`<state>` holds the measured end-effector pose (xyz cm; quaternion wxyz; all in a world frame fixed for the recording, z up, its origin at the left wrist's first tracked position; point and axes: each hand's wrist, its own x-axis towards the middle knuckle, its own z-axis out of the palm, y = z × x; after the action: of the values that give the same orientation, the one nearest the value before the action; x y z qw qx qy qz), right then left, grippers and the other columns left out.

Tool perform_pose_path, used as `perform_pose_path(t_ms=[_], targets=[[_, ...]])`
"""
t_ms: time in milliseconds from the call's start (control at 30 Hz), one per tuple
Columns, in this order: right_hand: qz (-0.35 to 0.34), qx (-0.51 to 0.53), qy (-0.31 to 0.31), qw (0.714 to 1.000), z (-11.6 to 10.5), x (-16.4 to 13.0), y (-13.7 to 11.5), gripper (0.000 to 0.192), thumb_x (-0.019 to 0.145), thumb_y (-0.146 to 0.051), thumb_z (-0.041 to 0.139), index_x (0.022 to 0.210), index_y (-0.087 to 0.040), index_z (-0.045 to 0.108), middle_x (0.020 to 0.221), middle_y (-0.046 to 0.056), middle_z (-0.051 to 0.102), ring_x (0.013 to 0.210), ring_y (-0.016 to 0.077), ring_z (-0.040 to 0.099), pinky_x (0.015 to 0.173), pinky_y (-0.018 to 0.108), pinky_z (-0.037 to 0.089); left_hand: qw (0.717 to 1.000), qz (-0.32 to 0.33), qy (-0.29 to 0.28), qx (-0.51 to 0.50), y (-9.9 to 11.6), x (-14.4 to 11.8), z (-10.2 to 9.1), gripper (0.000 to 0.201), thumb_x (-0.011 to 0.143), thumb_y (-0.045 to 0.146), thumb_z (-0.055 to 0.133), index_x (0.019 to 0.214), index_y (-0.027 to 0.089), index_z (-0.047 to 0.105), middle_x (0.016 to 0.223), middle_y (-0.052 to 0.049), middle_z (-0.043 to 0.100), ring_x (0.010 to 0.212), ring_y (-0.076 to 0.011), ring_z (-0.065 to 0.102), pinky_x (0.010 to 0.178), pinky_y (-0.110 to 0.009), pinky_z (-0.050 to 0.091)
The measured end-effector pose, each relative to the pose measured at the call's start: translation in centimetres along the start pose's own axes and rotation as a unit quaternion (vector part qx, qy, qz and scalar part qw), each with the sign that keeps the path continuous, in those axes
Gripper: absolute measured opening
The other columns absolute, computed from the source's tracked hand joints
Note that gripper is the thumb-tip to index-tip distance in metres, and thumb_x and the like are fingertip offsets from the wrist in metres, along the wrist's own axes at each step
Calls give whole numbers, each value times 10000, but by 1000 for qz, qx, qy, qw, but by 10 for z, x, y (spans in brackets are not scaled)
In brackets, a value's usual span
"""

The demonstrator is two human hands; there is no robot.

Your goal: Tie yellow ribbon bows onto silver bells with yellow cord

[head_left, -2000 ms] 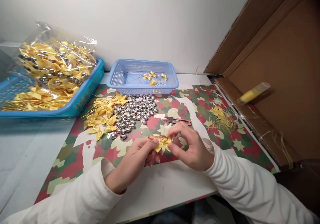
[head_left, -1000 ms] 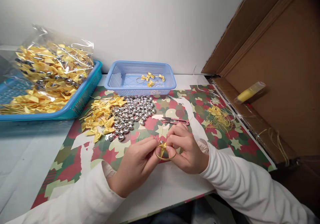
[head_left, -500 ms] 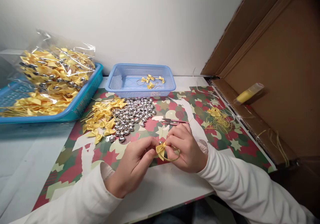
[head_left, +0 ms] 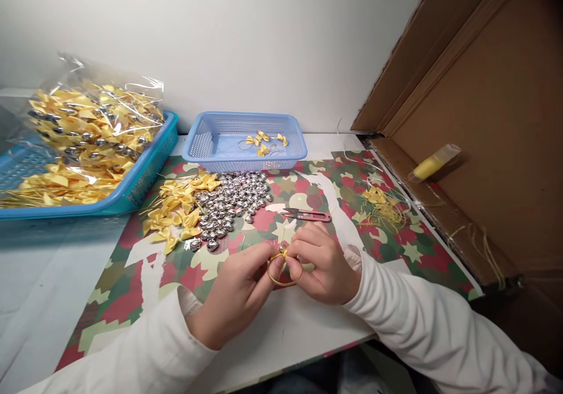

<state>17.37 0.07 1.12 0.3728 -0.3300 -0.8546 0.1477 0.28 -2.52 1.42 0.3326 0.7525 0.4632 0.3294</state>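
Above the table's near side, my left hand [head_left: 237,291] and my right hand [head_left: 323,265] meet fingertip to fingertip. Between them is a small yellow ribbon bow with a silver bell [head_left: 282,247]; the fingers cover most of the ribbon. A gold cord loop [head_left: 281,283] hangs below it. Both hands are closed in a pinch on this piece. Just beyond my right hand lie thread snips [head_left: 307,214] with reddish handles. Silver jingle bells [head_left: 237,197] form a heap past my left hand, beside a pile of yellow ribbon bows [head_left: 178,203].
At the back stands a blue basket [head_left: 244,164] holding several bows with loops. A larger blue basket [head_left: 118,203] on the left carries a clear bag [head_left: 94,115] of belled bows. To the right are yellow cord scraps [head_left: 385,209], a yellow-filled tube [head_left: 434,162] and a cardboard wall [head_left: 484,89].
The bow has turned between my fingers, and less of its ribbon shows. The cord loop has swung from the right-hand side to hang between both hands. My right hand has shifted slightly left.
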Motion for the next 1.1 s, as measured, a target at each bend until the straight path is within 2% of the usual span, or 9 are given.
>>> perform_pose_path(t_ms=[200, 367, 533, 633, 733, 833, 967, 1100], targets=[[27, 86, 31, 995, -1, 2, -3, 165, 808, -164, 450, 650, -197, 485, 641, -1, 521, 606, 133, 448, 622, 296, 340, 999, -11, 23, -38, 2, -1, 0, 303, 907, 290, 432, 638, 178, 513, 546, 34, 416, 504, -103, 335, 478, -228, 276], [9, 52, 56, 997, 1, 1, -1, 147, 803, -190, 467, 660, -196, 499, 651, 0, 545, 622, 140, 456, 645, 315, 319, 999, -1, 16, -50, 2, -1, -1, 272, 903, 260, 412, 678, 173, 537, 568, 30, 421, 516, -106, 346, 483, -230, 283], [-18, 28, 49, 998, -1, 0, 2, 128, 799, -175, 448, 685, -196, 504, 657, 8, 570, 629, 145, 473, 651, 327, 314, 997, -14, 2, -80, 2, -3, -5, 202, 852, 206, 413, 687, 176, 525, 577, 25, 451, 520, -109, 387, 485, -233, 306], [-48, -10, 45, 998, -3, 0, 3, 127, 805, -165, 451, 711, -195, 530, 669, 13, 595, 646, 148, 491, 655, 333, 314, 985, -50, 12, -165, 2, -4, -7, 182, 865, 241, 407, 781, 177, 555, 637, 11, 515, 537, -109, 457, 489, -226, 356], [-66, -52, 29, 996, -4, 0, 4, 138, 821, -172, 458, 719, -195, 548, 674, 12, 606, 644, 149, 481, 657, 338, 305, 969, -98, 40, -223, 4, -3, -6, 142, 837, 325, 541, 840, 183, 535, 705, 7, 550, 552, -103, 509, 476, -212, 395], [-76, -67, 11, 995, -4, 1, 5, 145, 838, -173, 460, 733, -194, 558, 701, 16, 622, 653, 154, 480, 660, 342, 300, 957, -136, 40, -252, 7, -2, -3, 200, 787, 300, 647, 848, 203, 484, 687, 28, 555, 571, -106, 557, 482, -198, 425], [-65, -52, 20, 996, -3, 2, 5, 144, 849, -175, 465, 742, -190, 559, 705, 19, 622, 670, 156, 494, 658, 334, 308, 940, -158, 23, -302, 9, -1, 0, 221, 801, 275, 643, 866, 227, 438, 612, 60, 577, 518, -101, 577, 460, -185, 425], [-40, -23, 13, 999, -2, 1, 5, 149, 850, -196, 458, 738, -194, 557, 705, 23, 611, 685, 160, 503, 673, 332, 321, 932, -166, 15, -323, 8, -1, 0, 214, 797, 295, 647, 849, 217, 455, 625, 42, 605, 512, -103, 572, 451, -192, 431]])
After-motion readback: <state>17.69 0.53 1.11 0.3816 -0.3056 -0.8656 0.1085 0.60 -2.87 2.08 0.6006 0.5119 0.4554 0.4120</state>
